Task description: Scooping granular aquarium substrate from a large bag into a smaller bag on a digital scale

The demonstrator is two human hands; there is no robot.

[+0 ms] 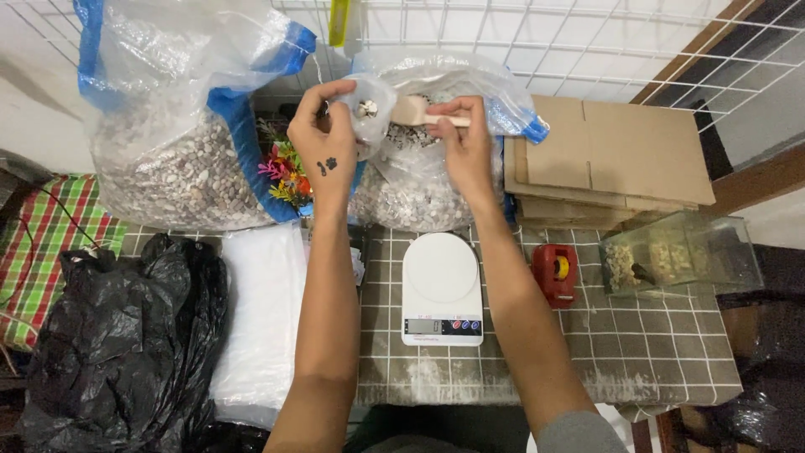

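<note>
My left hand (325, 141) holds a small clear plastic bag (366, 115) open, with a few pebbles inside it. My right hand (466, 143) grips a wooden scoop (417, 110) by its handle, the scoop's bowl right beside the small bag's mouth. Both hands hover above a large clear sack of small pebbles (419, 184) with a blue-edged rim. A white digital kitchen scale (441, 288) sits on the checked tablecloth (620, 344) between my forearms, its platform bare.
A second, bigger pebble sack (172, 143) stands at the left. A black plastic bag (117, 335) and a stack of clear bags (264, 319) lie at the lower left. Flattened cardboard (612, 155), a red tape dispenser (557, 273) and a small glass tank (679, 252) sit at the right.
</note>
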